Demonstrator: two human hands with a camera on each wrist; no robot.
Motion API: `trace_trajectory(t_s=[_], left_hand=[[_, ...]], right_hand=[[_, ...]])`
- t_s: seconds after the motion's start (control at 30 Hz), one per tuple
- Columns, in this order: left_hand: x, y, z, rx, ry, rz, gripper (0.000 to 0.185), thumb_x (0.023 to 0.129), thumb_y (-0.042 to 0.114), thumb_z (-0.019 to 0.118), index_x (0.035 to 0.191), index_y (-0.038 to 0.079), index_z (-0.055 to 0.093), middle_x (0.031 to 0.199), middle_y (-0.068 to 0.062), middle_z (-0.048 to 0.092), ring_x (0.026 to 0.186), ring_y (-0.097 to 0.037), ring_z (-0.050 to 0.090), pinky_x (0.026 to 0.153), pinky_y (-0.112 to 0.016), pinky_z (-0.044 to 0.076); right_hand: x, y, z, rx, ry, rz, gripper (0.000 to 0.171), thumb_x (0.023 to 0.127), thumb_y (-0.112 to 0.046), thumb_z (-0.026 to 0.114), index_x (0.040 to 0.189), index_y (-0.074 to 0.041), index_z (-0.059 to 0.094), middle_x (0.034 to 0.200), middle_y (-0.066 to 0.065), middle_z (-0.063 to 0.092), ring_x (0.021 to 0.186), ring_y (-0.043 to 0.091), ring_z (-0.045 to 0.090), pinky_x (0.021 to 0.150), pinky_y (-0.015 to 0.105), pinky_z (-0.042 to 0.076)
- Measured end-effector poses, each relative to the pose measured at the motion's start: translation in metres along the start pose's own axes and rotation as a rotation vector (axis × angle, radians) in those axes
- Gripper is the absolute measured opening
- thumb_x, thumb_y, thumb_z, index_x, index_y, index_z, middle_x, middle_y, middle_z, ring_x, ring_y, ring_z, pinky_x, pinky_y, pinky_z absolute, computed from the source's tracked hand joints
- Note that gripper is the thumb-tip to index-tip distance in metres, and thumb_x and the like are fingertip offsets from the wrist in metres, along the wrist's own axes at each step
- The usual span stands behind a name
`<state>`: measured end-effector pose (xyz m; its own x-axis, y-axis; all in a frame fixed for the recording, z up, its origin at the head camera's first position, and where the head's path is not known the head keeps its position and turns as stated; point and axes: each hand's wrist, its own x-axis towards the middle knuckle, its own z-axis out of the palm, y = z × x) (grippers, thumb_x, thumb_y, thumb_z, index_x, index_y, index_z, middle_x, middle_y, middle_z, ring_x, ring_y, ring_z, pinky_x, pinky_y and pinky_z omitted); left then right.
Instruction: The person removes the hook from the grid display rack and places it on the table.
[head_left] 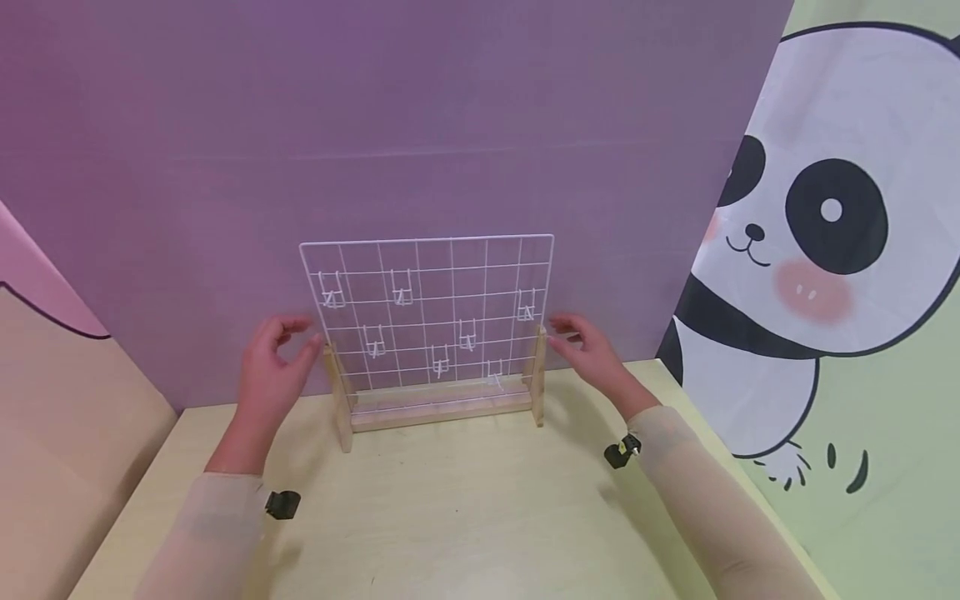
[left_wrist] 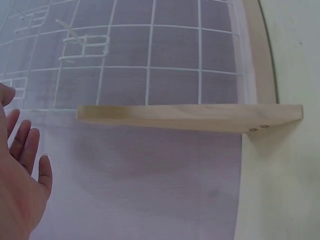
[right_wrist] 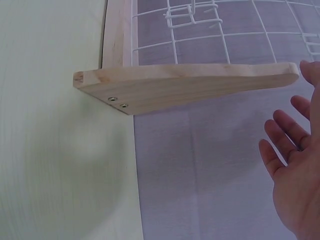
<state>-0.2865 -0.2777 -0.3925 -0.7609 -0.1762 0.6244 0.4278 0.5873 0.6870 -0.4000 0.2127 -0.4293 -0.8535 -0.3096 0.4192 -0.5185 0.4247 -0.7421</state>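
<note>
Behind a pale wood-toned bench [head_left: 450, 508] hangs a plain purple backdrop [head_left: 450, 100]; a black-and-white cartoon panda [head_left: 862, 108] decorates the right side. Toward the bench's back, a rectangular white wire grid [head_left: 453, 298] rises from a pale wooden stand [head_left: 442, 412], seven white wire hooks [head_left: 402, 297] on its front, its long axis running left to right. The left hand [head_left: 270, 367] and right hand [head_left: 592, 358], fingers loosely parted, flank it, each just beside one end.

We see a pale yellowish table [head_left: 450, 517] with a faint grain. Directly on it we have a light wooden stand [head_left: 442, 413], upright, near the far edge, about midway between the left and right edges, roughly parallel to that far edge.
</note>
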Motion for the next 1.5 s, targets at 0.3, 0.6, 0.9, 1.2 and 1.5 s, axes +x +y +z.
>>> trace_trajectory(t_s=[0.3, 0.6, 0.9, 1.2, 1.5], left_hand=[[0.01, 0.015, 0.001, -0.025, 0.017, 0.014, 0.034, 0.105, 0.008, 0.075, 0.136, -0.004, 0.065, 0.131, -0.018, 0.066, 0.121, -0.023, 0.057, 0.104, -0.021, 0.044], [0.02, 0.029, 0.001, -0.039, 0.047, 0.05, 0.034, 0.104, 0.01, 0.078, 0.133, -0.004, 0.066, 0.127, -0.014, 0.066, 0.117, -0.016, 0.056, 0.103, -0.023, 0.045], [0.027, 0.034, 0.008, -0.088, 0.077, 0.079, 0.032, 0.102, 0.007, 0.079, 0.132, -0.002, 0.071, 0.126, -0.014, 0.068, 0.117, -0.01, 0.057, 0.103, -0.025, 0.047], [0.028, 0.033, 0.012, -0.137, 0.132, 0.106, 0.022, 0.101, 0.002, 0.079, 0.123, -0.002, 0.077, 0.118, -0.014, 0.07, 0.107, -0.007, 0.06, 0.095, -0.023, 0.048], [0.026, 0.033, 0.013, -0.146, 0.151, 0.14, 0.013, 0.102, 0.005, 0.08, 0.114, 0.0, 0.081, 0.109, -0.005, 0.07, 0.098, -0.005, 0.063, 0.087, -0.017, 0.051]], right_hand=[[0.004, -0.004, 0.004, 0.03, 0.014, -0.038, 0.041, 0.108, -0.014, 0.073, 0.145, 0.003, 0.064, 0.143, 0.021, 0.066, 0.134, 0.04, 0.061, 0.115, 0.059, 0.05], [0.011, -0.007, 0.007, 0.054, 0.02, -0.043, 0.04, 0.108, -0.012, 0.073, 0.144, 0.003, 0.065, 0.14, 0.02, 0.067, 0.131, 0.039, 0.063, 0.116, 0.057, 0.049], [0.012, -0.013, 0.01, 0.086, 0.033, -0.045, 0.036, 0.106, -0.007, 0.073, 0.139, 0.007, 0.067, 0.134, 0.026, 0.068, 0.128, 0.044, 0.064, 0.115, 0.059, 0.05], [0.014, -0.012, 0.013, 0.083, 0.016, 0.021, 0.031, 0.108, -0.011, 0.072, 0.132, 0.008, 0.071, 0.128, 0.021, 0.073, 0.121, 0.038, 0.068, 0.109, 0.051, 0.056], [0.014, -0.01, 0.014, 0.2, -0.008, 0.109, 0.03, 0.11, -0.013, 0.07, 0.133, 0.006, 0.072, 0.129, 0.022, 0.075, 0.118, 0.026, 0.069, 0.106, 0.035, 0.056]])
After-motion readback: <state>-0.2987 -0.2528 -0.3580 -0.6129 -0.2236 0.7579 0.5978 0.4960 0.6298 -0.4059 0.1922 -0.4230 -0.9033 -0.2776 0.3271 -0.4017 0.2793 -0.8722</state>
